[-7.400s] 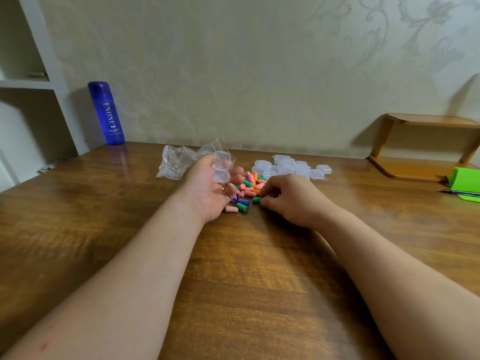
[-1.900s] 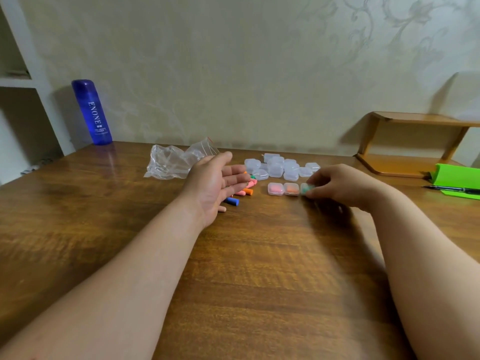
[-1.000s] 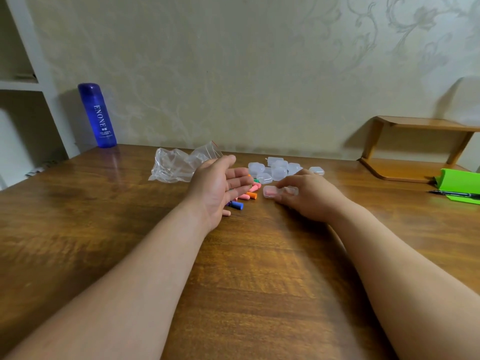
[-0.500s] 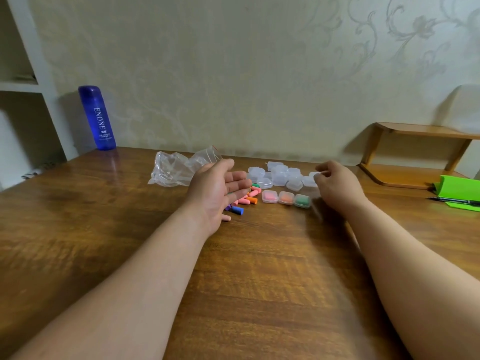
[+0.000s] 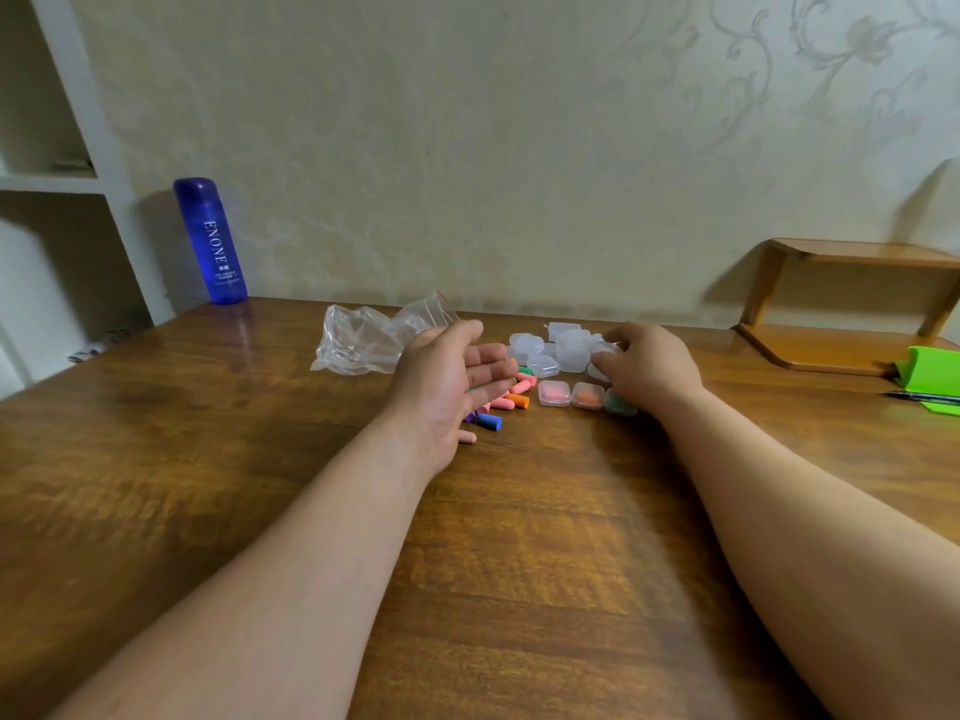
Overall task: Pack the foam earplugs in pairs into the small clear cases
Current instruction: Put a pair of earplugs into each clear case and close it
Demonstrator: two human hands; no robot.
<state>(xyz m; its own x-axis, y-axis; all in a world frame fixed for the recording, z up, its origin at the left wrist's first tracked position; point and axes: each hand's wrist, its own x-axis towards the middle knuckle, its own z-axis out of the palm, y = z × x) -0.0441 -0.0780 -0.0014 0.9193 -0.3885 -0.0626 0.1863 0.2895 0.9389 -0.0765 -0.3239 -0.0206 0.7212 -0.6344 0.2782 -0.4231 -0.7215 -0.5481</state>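
Note:
Loose foam earplugs (image 5: 506, 402) in pink, orange, green and blue lie mid-table, partly hidden by my left hand (image 5: 447, 387), which stands on its edge with straight fingers and holds nothing. To their right stand three closed clear cases in a row, filled pink (image 5: 554, 393), orange (image 5: 587, 396) and green (image 5: 618, 402). Behind them is a pile of empty clear cases (image 5: 571, 348). My right hand (image 5: 649, 371) is at the pile's right side, thumb and fingers curled round one empty case.
A crumpled clear plastic bag (image 5: 363, 340) lies left of the pile. A blue bottle (image 5: 210, 241) stands at the back left corner by white shelves (image 5: 52, 184). At the right are a low wooden shelf (image 5: 831, 350), a green holder (image 5: 935, 366) and a pen (image 5: 919, 396).
My right hand set the green-filled case down beside the pink and orange ones, then moved left and back to the empty cases. My left hand has let go of its case and stays open.

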